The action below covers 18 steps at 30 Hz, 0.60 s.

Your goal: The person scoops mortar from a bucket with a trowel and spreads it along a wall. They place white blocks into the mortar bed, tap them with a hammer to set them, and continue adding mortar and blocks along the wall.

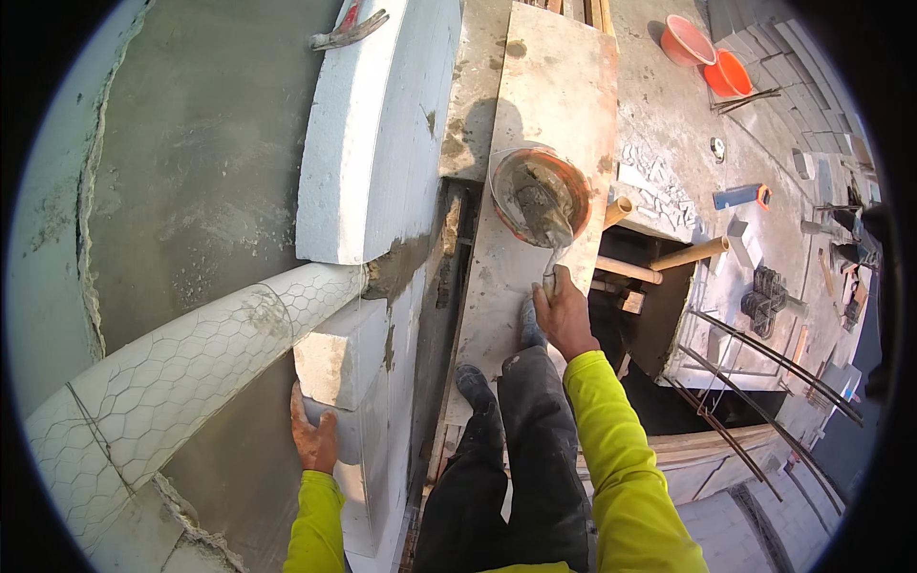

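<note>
My right hand (565, 315) is closed round the handle of a trowel (551, 225). Its blade dips into grey mortar (531, 180) in an orange-rimmed bucket (584, 196). That bucket stands on a wide wooden board (564, 57) in front of my feet. To the left, my left hand (315, 435) lies against the side of a pale block (330, 371) in a low wall, its thumb apart from the fingers. Just beyond that hand, a white pipe (205, 349) wrapped in hexagonal wire mesh meets the wall, with wet mortar smeared on the blocks beside it.
A hammer (351, 34) lies on the far block (392, 124). Right of the board is a dark floor opening (659, 286) crossed by bamboo poles (690, 254), with steel rods (764, 353) jutting over it. A handsaw (743, 197) and two tubs (686, 40) sit farther off.
</note>
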Available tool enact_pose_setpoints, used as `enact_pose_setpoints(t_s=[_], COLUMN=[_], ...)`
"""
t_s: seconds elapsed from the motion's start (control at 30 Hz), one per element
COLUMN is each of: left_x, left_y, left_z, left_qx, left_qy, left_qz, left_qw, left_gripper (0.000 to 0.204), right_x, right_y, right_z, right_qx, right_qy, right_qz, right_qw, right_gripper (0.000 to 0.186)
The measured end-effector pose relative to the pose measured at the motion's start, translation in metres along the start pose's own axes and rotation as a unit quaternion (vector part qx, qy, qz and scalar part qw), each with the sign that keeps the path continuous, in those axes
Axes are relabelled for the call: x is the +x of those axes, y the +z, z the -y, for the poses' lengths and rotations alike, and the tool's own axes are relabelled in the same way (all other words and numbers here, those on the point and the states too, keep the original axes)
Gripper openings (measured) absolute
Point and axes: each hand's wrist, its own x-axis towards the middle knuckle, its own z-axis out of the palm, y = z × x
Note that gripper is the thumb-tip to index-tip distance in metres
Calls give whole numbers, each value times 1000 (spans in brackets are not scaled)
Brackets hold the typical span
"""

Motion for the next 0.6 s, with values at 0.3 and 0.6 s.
enact_pose_setpoints(t_s=[0.3, 0.6], left_x=[-97, 214], left_y=[138, 446], left_z=[-53, -108], left_qx=[-8, -187], left_qy=[32, 44], left_qz=[31, 105], left_qw=[999, 976], left_gripper=[39, 59], right_x=[242, 243], right_y=[19, 9], right_z=[-123, -140], right_qx=[-453, -367], right_qy=[-20, -118], right_qz=[155, 246], right_qw=[878, 890], right_gripper=[23, 23])
